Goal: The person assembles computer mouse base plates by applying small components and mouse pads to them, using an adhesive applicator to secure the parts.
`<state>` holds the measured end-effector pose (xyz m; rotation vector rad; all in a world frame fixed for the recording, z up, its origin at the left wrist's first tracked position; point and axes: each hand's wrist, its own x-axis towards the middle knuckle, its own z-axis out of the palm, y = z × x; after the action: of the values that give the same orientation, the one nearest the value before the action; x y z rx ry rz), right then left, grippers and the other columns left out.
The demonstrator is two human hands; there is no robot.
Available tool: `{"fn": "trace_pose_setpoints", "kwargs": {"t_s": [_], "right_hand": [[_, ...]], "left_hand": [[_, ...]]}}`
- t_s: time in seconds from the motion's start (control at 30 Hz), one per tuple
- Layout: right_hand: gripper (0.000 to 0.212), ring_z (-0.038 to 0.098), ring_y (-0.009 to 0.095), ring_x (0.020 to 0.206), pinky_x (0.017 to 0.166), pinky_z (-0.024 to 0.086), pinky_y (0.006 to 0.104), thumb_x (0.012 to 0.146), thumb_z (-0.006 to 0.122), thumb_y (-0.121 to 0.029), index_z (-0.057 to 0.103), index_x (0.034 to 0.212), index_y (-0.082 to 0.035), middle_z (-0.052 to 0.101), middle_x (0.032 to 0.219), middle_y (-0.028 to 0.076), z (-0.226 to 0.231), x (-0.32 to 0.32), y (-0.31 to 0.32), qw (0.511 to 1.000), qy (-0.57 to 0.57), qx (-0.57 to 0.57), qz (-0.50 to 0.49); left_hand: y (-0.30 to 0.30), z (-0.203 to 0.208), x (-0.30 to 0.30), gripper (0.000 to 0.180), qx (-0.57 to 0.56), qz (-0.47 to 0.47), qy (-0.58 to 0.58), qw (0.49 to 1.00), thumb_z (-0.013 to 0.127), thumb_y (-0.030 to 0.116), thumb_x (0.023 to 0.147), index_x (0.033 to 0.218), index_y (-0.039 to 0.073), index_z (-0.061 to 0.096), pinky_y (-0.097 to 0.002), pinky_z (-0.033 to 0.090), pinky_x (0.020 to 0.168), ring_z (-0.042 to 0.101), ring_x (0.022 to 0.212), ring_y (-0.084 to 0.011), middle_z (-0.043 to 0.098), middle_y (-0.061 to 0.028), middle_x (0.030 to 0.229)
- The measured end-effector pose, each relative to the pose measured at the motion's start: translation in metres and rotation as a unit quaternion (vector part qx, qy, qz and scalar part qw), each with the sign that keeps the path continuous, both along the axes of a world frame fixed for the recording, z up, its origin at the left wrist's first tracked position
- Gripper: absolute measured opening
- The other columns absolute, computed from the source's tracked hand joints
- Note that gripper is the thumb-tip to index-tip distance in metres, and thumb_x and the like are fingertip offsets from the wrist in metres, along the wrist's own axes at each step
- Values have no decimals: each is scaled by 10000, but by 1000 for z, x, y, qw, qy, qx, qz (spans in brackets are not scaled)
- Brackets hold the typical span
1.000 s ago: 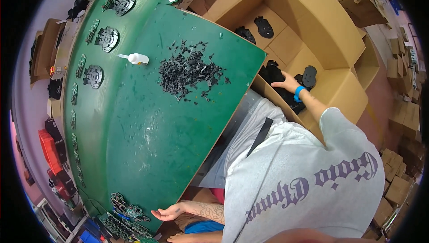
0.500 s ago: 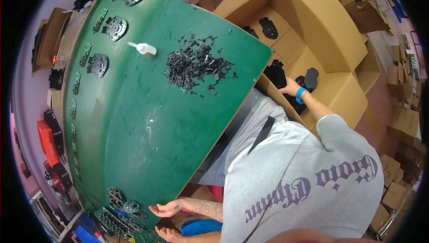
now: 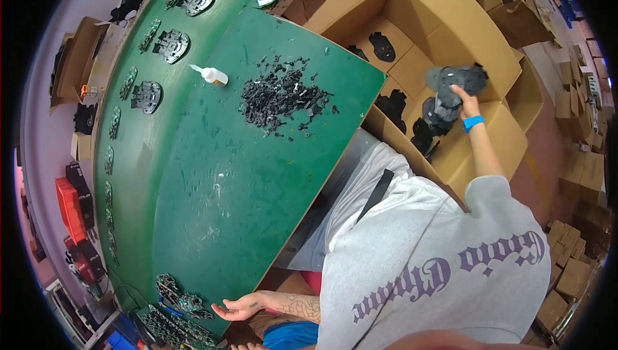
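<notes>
Over a green bench (image 3: 212, 195) strewn with black scraps (image 3: 283, 95), the right hand (image 3: 465, 100) gripped black plastic parts (image 3: 456, 79) above a cardboard box (image 3: 450, 15), while the left hand (image 3: 233, 308) lay open-fingered.

The right hand (image 3: 465, 99), reaching into the cardboard box (image 3: 444, 15), closes on a stack of dark plastic shells (image 3: 450, 86) whose exact shape is too small to make out; its fingertips are buried in the parts. The forearm behind it vanishes under a grey sleeve (image 3: 496, 202). At the lower edge, the left hand (image 3: 239, 308) lies palm-up, its arm cut off by the grey shirt and the frame. The heap of black scraps (image 3: 283, 99) on the green board (image 3: 244, 182) blurs into an unreadable mass. Circuit boards (image 3: 177, 298) at the bottom run out of frame.
</notes>
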<state>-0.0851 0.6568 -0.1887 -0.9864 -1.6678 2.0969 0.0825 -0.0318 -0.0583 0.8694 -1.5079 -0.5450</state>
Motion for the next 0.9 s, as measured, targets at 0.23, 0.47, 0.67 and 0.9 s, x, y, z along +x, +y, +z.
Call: {"fn": "trace_pose_setpoints", "kwargs": {"t_s": [0.23,0.47,0.67,0.9], "right_hand": [[390,659,227,1029,886,556,385,844,737,-184,632,1193,-44,686,1100,84,66,-11,38,965,178,-113,-155],[705,637,261,1057,921,529,388,922,606,-368,328,1466,-15,523,1331,133,172,-41,-159,863,311,-233,323],[523,613,207,1071,953,493,341,794,709,-5,544,1290,-16,606,1229,96,216,-44,-432,835,114,-269,467],[531,589,150,1081,936,489,299,824,740,-39,541,1316,-3,626,1221,65,212,-56,-507,779,158,-127,594]], "left_hand": [[14,17,-11,326,-47,16,19,999,537,19,889,1198,-65,598,-364,415,1001,571,1124,-263,616,-172,1208],[71,60,-51,321,-106,-175,30,978,485,250,978,1097,-46,522,-379,528,783,618,859,-260,606,-173,1002],[122,79,-79,787,201,-544,-91,809,677,244,886,1511,23,255,-352,479,954,578,1177,-259,531,-187,1362],[90,90,-31,566,341,-269,-82,897,677,40,866,1396,86,486,-234,542,608,617,951,-132,588,-85,1229]]}}
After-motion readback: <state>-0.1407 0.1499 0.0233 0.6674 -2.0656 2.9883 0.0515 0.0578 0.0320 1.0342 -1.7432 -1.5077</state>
